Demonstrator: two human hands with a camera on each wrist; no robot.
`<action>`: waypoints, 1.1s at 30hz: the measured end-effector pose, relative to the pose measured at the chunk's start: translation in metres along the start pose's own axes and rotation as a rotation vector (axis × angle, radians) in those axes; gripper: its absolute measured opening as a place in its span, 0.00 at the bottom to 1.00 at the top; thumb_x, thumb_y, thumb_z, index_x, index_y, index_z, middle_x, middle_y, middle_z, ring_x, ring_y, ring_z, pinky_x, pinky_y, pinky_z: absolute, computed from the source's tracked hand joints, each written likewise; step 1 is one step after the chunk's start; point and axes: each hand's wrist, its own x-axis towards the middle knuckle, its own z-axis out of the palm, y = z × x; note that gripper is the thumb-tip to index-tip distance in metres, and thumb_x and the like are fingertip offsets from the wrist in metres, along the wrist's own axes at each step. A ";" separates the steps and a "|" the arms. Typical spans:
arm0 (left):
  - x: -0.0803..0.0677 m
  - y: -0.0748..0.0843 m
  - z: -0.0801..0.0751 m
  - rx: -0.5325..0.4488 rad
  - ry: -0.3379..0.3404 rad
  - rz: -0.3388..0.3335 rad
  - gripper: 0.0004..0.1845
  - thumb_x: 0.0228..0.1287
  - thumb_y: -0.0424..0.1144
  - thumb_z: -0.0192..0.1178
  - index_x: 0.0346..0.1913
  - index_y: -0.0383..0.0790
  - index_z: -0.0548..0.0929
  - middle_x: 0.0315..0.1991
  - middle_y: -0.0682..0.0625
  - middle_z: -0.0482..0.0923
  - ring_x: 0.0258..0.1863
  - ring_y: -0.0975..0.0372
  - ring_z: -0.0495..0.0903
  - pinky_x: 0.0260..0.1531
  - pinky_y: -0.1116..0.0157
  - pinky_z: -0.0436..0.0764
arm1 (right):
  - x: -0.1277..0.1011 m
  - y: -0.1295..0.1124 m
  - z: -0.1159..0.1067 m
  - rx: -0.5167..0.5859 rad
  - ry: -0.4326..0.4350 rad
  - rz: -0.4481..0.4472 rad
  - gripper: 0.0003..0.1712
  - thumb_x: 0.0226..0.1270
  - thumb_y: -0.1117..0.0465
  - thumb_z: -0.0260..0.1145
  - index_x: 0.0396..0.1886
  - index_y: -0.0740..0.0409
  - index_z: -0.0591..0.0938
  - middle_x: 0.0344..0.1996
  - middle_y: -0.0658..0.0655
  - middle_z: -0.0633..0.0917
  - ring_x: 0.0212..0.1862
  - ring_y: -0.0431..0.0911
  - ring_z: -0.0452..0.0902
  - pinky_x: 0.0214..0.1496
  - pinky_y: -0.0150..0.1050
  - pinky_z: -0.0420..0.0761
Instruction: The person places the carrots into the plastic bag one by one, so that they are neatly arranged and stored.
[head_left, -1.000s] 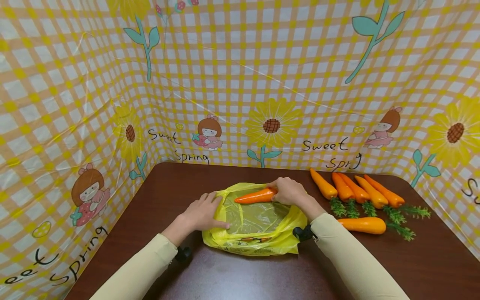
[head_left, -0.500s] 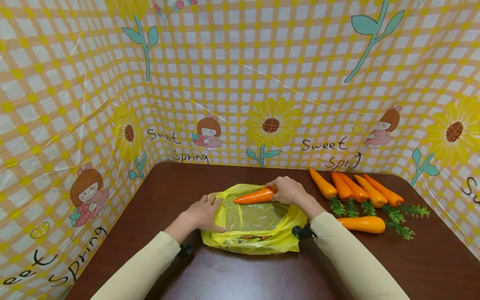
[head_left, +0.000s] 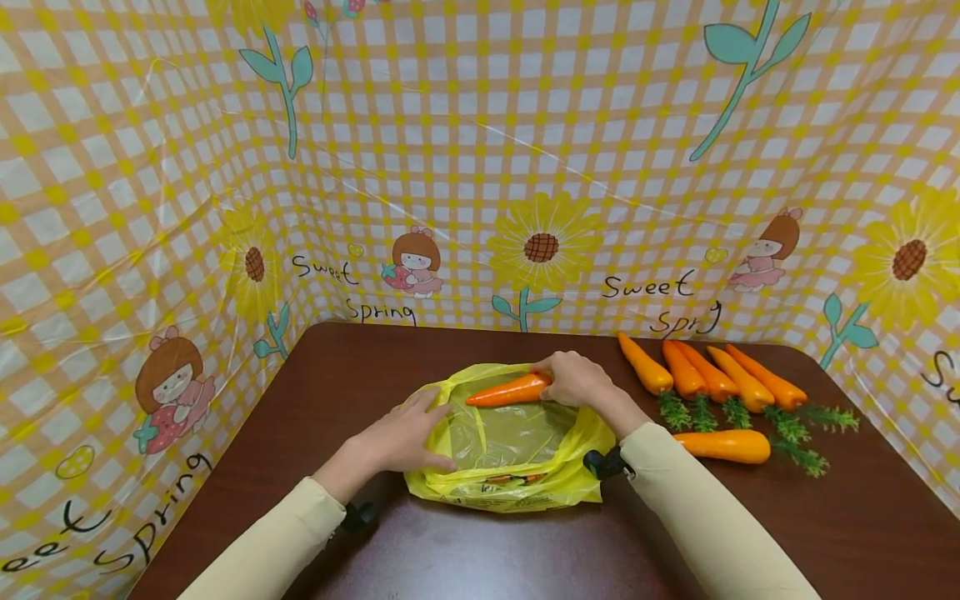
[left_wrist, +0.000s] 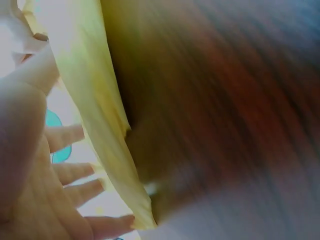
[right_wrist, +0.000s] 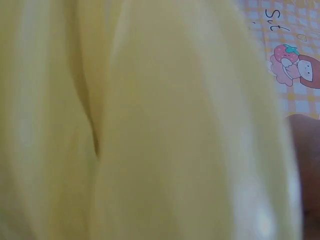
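Note:
A yellow plastic bag lies on the brown table, its mouth facing the far side. My right hand grips the thick end of an orange carrot at the bag's mouth, tip pointing left. My left hand rests on the bag's left side with fingers spread and fairly straight. The left wrist view is blurred: straight fingers lie beside the yellow film. Yellow film fills the right wrist view, and that hand is hidden there.
Several carrots with green tops lie in a row at the table's far right, and one more carrot lies crosswise in front of them. A checked yellow cloth wall closes off the back and both sides.
My left hand has slid slightly down the bag's left side and its fingers have spread flatter. The right hand and its carrot have hardly moved.

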 end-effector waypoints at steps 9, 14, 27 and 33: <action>-0.009 -0.006 0.002 -0.010 -0.041 0.061 0.55 0.54 0.71 0.66 0.80 0.50 0.60 0.83 0.43 0.41 0.81 0.46 0.42 0.72 0.39 0.57 | 0.001 0.000 0.000 -0.003 -0.019 -0.005 0.28 0.64 0.59 0.73 0.64 0.50 0.82 0.51 0.60 0.87 0.33 0.47 0.74 0.33 0.40 0.71; -0.010 -0.003 0.005 -0.023 -0.114 0.012 0.57 0.54 0.74 0.64 0.81 0.51 0.55 0.83 0.43 0.41 0.81 0.46 0.41 0.72 0.34 0.51 | -0.001 -0.001 0.002 0.016 -0.029 -0.002 0.28 0.64 0.59 0.73 0.65 0.49 0.82 0.53 0.60 0.86 0.32 0.46 0.74 0.31 0.39 0.69; -0.007 0.004 0.004 0.026 -0.119 -0.047 0.58 0.53 0.73 0.65 0.81 0.49 0.56 0.82 0.44 0.44 0.81 0.45 0.46 0.71 0.34 0.54 | -0.001 -0.005 -0.003 0.030 -0.023 0.025 0.27 0.64 0.57 0.74 0.63 0.48 0.83 0.56 0.60 0.85 0.39 0.47 0.78 0.32 0.39 0.73; -0.006 0.005 0.003 0.034 -0.116 -0.056 0.58 0.52 0.73 0.67 0.80 0.49 0.58 0.82 0.43 0.46 0.80 0.44 0.49 0.71 0.34 0.55 | -0.002 -0.009 -0.004 0.034 -0.014 0.032 0.26 0.63 0.57 0.74 0.62 0.50 0.84 0.56 0.61 0.85 0.43 0.49 0.81 0.35 0.41 0.76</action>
